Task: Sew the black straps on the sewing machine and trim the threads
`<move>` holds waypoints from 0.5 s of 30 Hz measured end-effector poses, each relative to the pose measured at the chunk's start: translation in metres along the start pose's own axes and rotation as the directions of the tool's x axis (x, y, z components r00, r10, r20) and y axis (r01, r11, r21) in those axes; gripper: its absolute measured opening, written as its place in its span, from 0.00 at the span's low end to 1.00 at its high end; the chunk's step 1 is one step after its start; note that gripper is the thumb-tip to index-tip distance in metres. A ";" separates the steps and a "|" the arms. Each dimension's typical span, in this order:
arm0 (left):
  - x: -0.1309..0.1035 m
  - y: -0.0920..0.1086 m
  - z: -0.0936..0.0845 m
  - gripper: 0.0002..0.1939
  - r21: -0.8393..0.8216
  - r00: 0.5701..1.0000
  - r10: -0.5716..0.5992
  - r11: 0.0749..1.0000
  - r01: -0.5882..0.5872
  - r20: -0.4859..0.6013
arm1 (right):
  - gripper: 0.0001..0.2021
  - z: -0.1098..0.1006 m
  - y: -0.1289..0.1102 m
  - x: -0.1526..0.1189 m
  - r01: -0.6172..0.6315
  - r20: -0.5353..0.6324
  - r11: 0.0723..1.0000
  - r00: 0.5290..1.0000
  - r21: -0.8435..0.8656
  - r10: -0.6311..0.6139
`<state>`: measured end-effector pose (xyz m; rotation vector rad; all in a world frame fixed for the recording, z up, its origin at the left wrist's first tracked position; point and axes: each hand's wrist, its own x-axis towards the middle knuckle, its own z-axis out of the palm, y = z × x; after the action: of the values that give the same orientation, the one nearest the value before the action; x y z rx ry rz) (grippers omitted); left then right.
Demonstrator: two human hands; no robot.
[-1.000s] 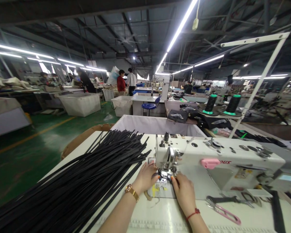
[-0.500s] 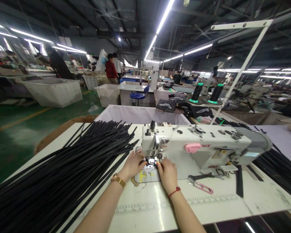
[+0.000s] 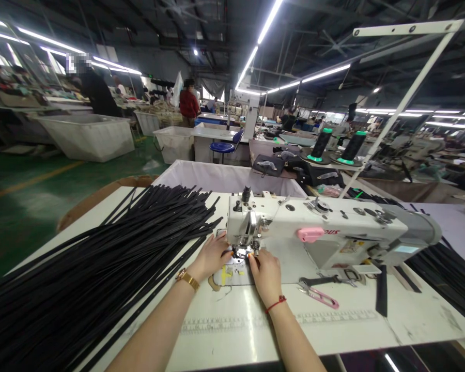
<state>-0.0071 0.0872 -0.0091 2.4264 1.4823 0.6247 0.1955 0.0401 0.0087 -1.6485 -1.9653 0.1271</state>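
A white sewing machine (image 3: 287, 217) stands on the table in front of me, with both my hands at its needle area. My left hand (image 3: 211, 254), with a gold watch at its wrist, is left of the presser foot (image 3: 242, 252), thumb and fingers closed on a short black strip (image 3: 227, 253). Right of the foot, my right hand (image 3: 266, 272), wearing a red cord bracelet, pinches the strip's other side. Most of the strip is hidden by my fingers and the foot. A large bundle of black straps (image 3: 112, 263) lies left of my left hand.
Pink-handled thread snips (image 3: 321, 297) and a dark-handled tool (image 3: 321, 281) lie right of my right hand. A printed ruler (image 3: 225, 324) runs along the table. Behind the machine are a lined bin (image 3: 217, 175) and two black thread cones (image 3: 321, 144). Other people work farther back.
My hands stay at the needle area, with only a slight shift. The view has tilted and moved a little. In the background, the person in red has turned and moved slightly.
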 end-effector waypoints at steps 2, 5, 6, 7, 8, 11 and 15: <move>0.001 -0.001 0.000 0.11 -0.002 1.000 0.006 1.000 -0.006 0.005 | 0.12 -0.001 -0.001 0.000 0.002 0.002 1.000 1.000 0.007 -0.002; 0.001 -0.001 -0.001 0.13 -0.001 1.000 0.022 1.000 -0.022 0.011 | 0.11 -0.002 -0.002 0.001 0.004 -0.003 1.000 1.000 0.022 -0.004; 0.000 -0.001 -0.001 0.13 -0.001 1.000 0.026 1.000 -0.026 0.011 | 0.11 -0.002 -0.002 0.001 0.004 -0.005 1.000 1.000 0.025 -0.004; 0.000 -0.001 -0.001 0.13 -0.002 1.000 0.028 1.000 -0.028 0.009 | 0.11 -0.002 -0.002 0.001 0.005 -0.008 1.000 1.000 0.028 -0.004; 0.000 -0.002 -0.001 0.13 -0.004 1.000 0.029 1.000 -0.029 0.006 | 0.12 -0.002 -0.002 0.001 0.005 -0.010 1.000 1.000 0.029 -0.005; 0.001 -0.002 0.001 0.13 -0.012 0.999 0.037 0.999 -0.038 -0.003 | 0.12 -0.002 -0.001 0.001 0.008 -0.013 0.999 1.000 0.031 -0.008; 0.013 -0.005 -0.001 0.15 -0.036 0.997 0.073 0.997 -0.074 -0.013 | 0.12 -0.002 0.000 0.001 0.012 -0.015 0.999 1.000 0.043 -0.012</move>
<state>-0.0061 0.1012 -0.0074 2.4634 1.3793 0.6760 0.1961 0.0404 0.0107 -1.6056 -1.9480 0.1515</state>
